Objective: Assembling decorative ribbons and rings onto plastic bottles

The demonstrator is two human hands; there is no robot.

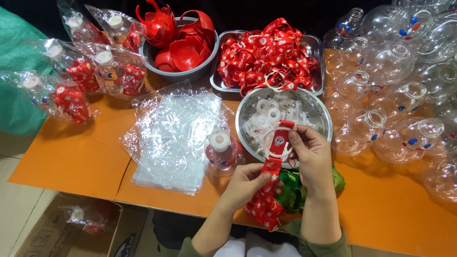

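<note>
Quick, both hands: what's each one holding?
Left hand: closed on the red strap.
Right hand: pinching the white ring at the strap's top.

My right grip point(309, 154) hides part of the ring point(277, 143); clear bottles point(449, 80) at 2 o'clock cut off; cardboard box point(84, 231) at 7 cut off.

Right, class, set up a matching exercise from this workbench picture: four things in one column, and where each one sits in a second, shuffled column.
Things
1. red straps
2. white rings
3. red cup-shaped parts
4. clear round bottles

Places
A. round grey bowl at the back, left of the tray
B. heaped loose at the right end of the orange table
C. rectangular metal tray at the back
D. round metal bowl just beyond the hands

Pairs: 1-C, 2-D, 3-A, 4-B

The left hand and right hand hold one red strap with a white ring.
</note>
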